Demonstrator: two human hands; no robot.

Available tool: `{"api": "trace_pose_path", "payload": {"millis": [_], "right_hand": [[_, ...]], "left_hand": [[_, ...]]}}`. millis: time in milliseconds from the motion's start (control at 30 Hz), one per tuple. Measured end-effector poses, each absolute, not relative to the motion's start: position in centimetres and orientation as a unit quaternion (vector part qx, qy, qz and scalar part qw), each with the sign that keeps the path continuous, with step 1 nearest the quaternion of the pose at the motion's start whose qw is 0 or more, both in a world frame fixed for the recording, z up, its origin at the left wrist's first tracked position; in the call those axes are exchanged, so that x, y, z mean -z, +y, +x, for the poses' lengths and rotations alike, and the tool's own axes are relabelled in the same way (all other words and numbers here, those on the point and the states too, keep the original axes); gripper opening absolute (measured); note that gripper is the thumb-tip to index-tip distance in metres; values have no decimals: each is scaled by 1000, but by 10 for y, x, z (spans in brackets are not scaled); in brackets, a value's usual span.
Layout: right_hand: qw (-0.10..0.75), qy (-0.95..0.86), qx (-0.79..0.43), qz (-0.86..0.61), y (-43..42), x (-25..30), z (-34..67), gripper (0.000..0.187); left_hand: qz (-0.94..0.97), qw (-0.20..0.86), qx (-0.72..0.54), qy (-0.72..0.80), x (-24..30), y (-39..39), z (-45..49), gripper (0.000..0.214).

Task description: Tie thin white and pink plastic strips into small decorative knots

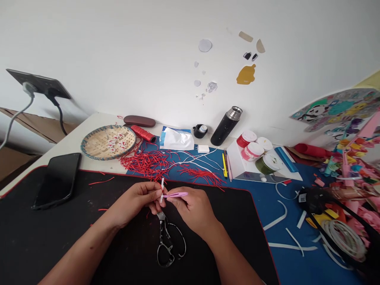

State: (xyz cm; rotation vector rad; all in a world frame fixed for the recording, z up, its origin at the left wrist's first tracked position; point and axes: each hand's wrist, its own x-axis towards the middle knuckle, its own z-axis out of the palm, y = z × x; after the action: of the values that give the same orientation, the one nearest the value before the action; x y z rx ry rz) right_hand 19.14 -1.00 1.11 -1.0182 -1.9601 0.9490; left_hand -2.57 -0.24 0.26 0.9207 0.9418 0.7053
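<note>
Between the thumb and fingers of my left hand is a small white strip, standing upright with a bit of red at its middle. My right hand is closed around pink tweezers, whose tips point left and meet the strip. Fingers partly cover the strip, so its lower part is hard to make out. Just below both hands, black-handled scissors lie on the black mat, their blades partly hidden under my left fingers.
Behind the mat are piled red cords, a woven basket holding small pieces, a red thread spool, a tissue pack and a black flask. A phone lies left; paint jars and white strips lie right.
</note>
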Motion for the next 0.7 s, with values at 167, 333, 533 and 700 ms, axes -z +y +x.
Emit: {"api": "trace_pose_path", "payload": {"millis": [167,333,533,700], "right_hand": [[325,-700,-445,-454,-11,-12,193,17],[300,-589,-585,-469,-9,-11,195,29],[285,-504,-683,-445,-5,-8,195,43],[277,-461,-719,-440,-3,-6,194,46]], "left_hand": [[443,734,-290,426,-3,-3,-28,43],[450,747,-274,406,-3,-5,-29,39],[461,753,-267,386,-2,-7,-29,35],[469,751,-267,381,-4,-9,-29,33]]}}
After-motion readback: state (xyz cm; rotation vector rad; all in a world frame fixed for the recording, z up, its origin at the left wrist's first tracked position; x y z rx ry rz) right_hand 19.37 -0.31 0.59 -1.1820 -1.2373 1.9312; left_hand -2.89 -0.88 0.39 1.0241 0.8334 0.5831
